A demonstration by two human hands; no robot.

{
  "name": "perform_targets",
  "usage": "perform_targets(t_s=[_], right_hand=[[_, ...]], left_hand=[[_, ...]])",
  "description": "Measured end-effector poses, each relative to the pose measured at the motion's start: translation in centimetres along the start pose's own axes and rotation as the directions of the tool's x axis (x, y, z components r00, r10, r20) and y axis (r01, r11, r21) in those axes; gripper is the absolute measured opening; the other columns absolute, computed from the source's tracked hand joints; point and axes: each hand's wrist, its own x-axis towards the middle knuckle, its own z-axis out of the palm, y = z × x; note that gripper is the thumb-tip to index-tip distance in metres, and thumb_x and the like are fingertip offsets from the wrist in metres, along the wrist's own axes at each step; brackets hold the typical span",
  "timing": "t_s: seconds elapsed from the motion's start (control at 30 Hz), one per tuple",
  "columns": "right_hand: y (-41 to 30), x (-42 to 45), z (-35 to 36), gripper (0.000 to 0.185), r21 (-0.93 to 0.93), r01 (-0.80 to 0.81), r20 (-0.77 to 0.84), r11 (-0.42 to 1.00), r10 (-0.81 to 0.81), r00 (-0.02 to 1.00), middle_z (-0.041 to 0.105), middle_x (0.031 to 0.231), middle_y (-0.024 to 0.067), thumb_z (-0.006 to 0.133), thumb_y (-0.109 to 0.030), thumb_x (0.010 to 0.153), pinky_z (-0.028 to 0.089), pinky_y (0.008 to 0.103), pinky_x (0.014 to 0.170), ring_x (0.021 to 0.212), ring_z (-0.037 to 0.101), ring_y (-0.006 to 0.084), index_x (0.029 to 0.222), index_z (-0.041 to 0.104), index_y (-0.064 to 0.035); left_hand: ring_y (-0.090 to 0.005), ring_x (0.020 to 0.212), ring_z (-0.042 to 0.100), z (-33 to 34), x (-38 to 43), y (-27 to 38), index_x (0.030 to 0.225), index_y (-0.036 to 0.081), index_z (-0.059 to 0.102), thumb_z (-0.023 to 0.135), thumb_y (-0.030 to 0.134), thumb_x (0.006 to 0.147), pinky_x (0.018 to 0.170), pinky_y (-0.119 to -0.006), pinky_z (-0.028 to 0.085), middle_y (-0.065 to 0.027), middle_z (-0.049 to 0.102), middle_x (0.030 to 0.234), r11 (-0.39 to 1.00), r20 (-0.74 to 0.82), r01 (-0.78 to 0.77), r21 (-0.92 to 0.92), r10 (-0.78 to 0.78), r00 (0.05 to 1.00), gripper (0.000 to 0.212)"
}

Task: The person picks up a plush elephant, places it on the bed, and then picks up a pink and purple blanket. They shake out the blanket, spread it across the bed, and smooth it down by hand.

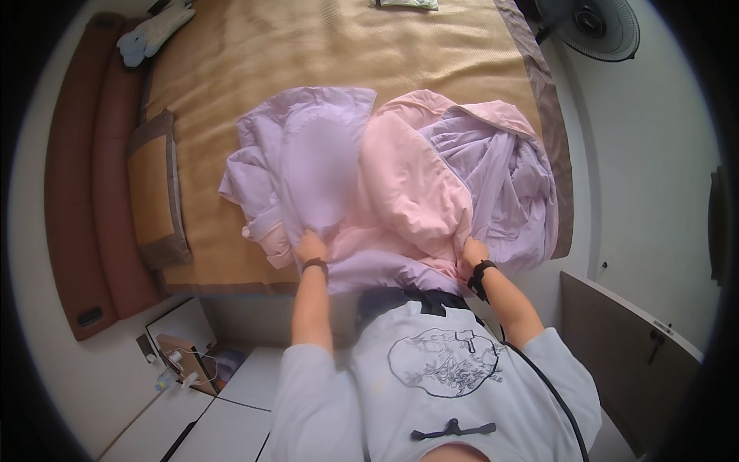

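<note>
A thin quilt (413, 167), pink on one face and lilac on the other, lies bunched across the near side of the bed. My left hand (312, 247) grips its lilac fabric near the bed's front edge. Farther right, my right hand (475, 252) is closed on the quilt where pink and lilac meet. Between my hands the near edge hangs in a lilac fold against my body. The right part is heaped in deep creases, with a seam running along the pink flap. Both sets of fingertips are hidden in the cloth.
Under the quilt is a tan woven bed mat (346, 52) with a brown border. A matching pillow (159, 190) lies by the brown padded headboard (109, 173); a plush toy (153, 37) is beyond it. A floor fan (592, 26) stands far right, a door (623, 346) near right.
</note>
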Motion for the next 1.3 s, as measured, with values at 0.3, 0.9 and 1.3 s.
perform_targets(t_s=[0.3,0.9,1.3], right_hand=[[20.2,-2.8,5.4,0.027,-0.524,0.023,0.325,0.851,0.175,0.929,0.055,0.083,0.0159,0.051,-0.025,0.064,0.044,0.0337,0.066,0.077,0.054,0.0275,0.079,0.058,-0.0026],[-18.7,1.8,-47.6,0.018,-0.36,0.786,-0.932,0.503,-0.24,-0.273,0.051,0.082,0.0128,0.042,-0.016,0.072,0.042,0.0283,0.06,0.073,0.048,0.0235,0.081,0.05,-0.0023],[2.4,-1.5,-25.0,0.033,0.731,0.681,-0.602,-0.029,0.443,0.665,0.046,0.101,0.0135,0.036,-0.017,0.078,0.041,0.0333,0.076,0.09,0.048,0.0221,0.103,0.041,0.0034]], left_hand=[[-0.0304,0.057,0.054,2.0,-3.4,-23.2,0.079,-0.003,0.054,0.042,0.024,0.067,0.046,-0.04,0.04,-0.0193,0.055,0.071,0.738,0.139,0.438,-0.513,-0.432,0.891,0.032],[-0.0303,0.099,0.038,-54.6,11.3,5.4,0.106,-0.006,0.034,0.039,0.019,0.077,0.089,-0.042,0.028,-0.0193,0.041,0.105,-0.52,-0.719,-0.532,-0.669,0.267,0.642,0.039],[-0.021,0.104,0.037,-22.0,6.0,-4.9,0.114,0.002,0.031,0.031,0.024,0.08,0.087,-0.035,0.03,-0.0099,0.038,0.114,-0.376,-0.113,-0.018,-0.926,0.232,0.966,0.041]])
